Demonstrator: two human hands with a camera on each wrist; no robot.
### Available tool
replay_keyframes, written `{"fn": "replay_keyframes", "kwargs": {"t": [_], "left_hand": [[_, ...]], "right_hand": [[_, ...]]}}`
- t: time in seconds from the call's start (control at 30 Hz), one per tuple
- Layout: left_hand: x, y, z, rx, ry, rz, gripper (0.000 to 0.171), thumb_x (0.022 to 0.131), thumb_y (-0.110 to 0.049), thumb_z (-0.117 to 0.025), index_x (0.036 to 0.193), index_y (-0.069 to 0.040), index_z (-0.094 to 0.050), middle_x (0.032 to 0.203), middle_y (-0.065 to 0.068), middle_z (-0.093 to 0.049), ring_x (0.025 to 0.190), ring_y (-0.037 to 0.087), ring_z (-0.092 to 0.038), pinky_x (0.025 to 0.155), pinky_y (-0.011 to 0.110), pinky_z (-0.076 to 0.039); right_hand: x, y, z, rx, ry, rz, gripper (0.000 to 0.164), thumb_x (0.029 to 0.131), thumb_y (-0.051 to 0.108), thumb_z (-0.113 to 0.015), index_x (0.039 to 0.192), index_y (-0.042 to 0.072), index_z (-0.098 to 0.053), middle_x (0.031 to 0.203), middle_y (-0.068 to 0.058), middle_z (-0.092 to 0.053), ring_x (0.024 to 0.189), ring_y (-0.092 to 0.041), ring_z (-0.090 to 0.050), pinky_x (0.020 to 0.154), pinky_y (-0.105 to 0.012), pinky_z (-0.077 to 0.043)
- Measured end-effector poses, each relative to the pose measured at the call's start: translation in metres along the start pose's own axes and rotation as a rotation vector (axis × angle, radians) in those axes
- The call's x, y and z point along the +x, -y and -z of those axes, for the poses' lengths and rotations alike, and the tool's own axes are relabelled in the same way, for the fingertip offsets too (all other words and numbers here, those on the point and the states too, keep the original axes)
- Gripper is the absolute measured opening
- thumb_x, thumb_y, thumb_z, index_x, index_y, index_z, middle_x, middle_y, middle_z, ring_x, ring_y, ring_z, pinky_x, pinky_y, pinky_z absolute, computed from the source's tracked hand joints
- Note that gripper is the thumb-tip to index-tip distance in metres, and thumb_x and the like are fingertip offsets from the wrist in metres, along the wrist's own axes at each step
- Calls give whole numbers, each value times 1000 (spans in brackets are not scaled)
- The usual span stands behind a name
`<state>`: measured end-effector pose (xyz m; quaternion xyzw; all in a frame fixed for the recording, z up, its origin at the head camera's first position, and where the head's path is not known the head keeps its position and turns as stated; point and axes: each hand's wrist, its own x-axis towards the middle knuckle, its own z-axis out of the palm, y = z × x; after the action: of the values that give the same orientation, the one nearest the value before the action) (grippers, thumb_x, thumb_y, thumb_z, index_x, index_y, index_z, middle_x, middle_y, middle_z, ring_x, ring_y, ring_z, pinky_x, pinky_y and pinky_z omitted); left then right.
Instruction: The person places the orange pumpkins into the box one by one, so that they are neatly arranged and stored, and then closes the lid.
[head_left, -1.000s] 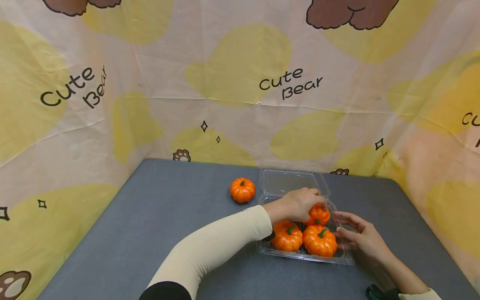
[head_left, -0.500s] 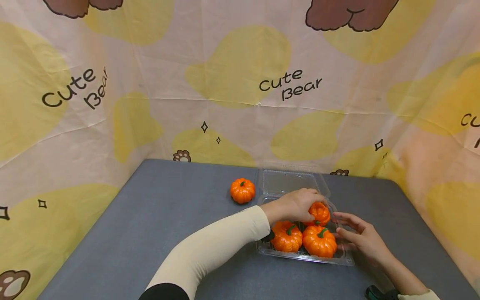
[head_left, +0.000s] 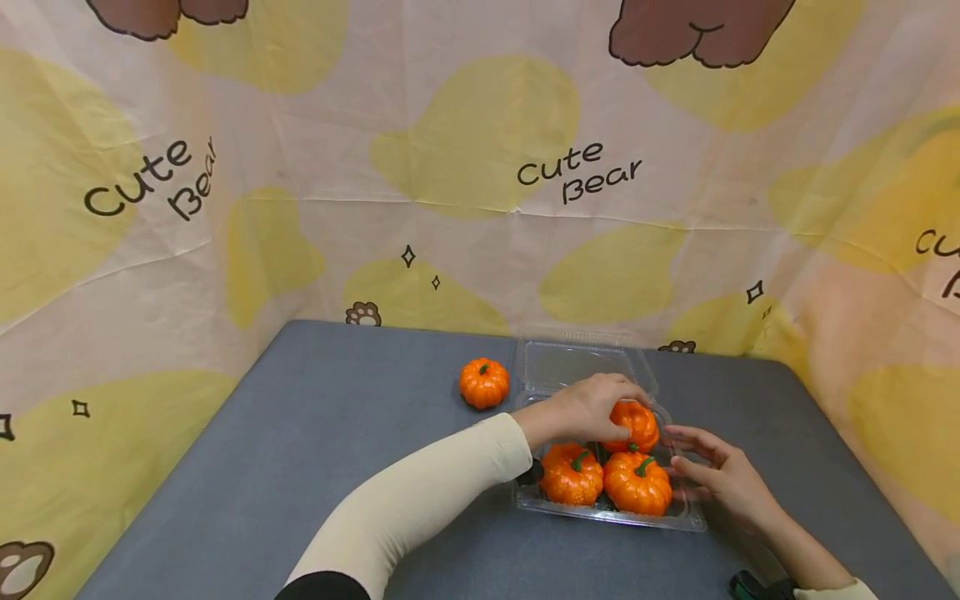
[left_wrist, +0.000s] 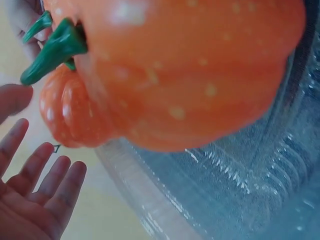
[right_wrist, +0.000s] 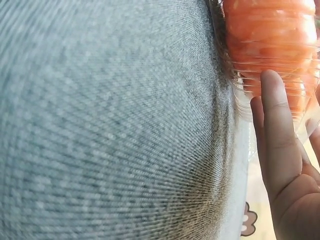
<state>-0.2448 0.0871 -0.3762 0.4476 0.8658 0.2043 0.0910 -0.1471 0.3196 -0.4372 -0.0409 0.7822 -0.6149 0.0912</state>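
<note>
A clear plastic clamshell box [head_left: 611, 518] holds three orange toy pumpkins. Two sit along its near side: a left pumpkin [head_left: 572, 475] and a right pumpkin [head_left: 637, 483], both with green stems. Behind them, the back pumpkin [head_left: 636, 427] lies tipped, its stem toward me. My left hand [head_left: 588, 408] reaches over the box beside that one; in the left wrist view its fingers [left_wrist: 67, 190] are spread and loose near the back pumpkin [left_wrist: 75, 110]. My right hand [head_left: 723, 475] is at the box's right side, straight fingers [right_wrist: 277, 115] touching the clear wall.
One more orange pumpkin [head_left: 484, 383] stands on the grey table [head_left: 360, 417], left of the box. The box's lid [head_left: 581, 367] lies folded back toward the patterned cloth [head_left: 465, 167] hanging behind. Dark bands sit at both wrists.
My left hand has loosened and drawn slightly left, so more of the back pumpkin shows. The right hand stays at the box's side. The view has shifted very slightly.
</note>
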Motion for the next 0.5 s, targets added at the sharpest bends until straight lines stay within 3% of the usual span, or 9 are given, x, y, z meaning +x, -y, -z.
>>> {"fn": "replay_keyframes", "kwargs": {"t": [0.5], "left_hand": [[-26,16,23,-20,-54,12,45,89,-41,-63,131,-25,-56,135,-5,-56,124,15,-54,98,26,-47]], "right_hand": [[1,0,-1,9,-13,-12,47,96,10,-57,140,2,-43,111,19,-63,89,-13,-71,67,-41,-59]]}}
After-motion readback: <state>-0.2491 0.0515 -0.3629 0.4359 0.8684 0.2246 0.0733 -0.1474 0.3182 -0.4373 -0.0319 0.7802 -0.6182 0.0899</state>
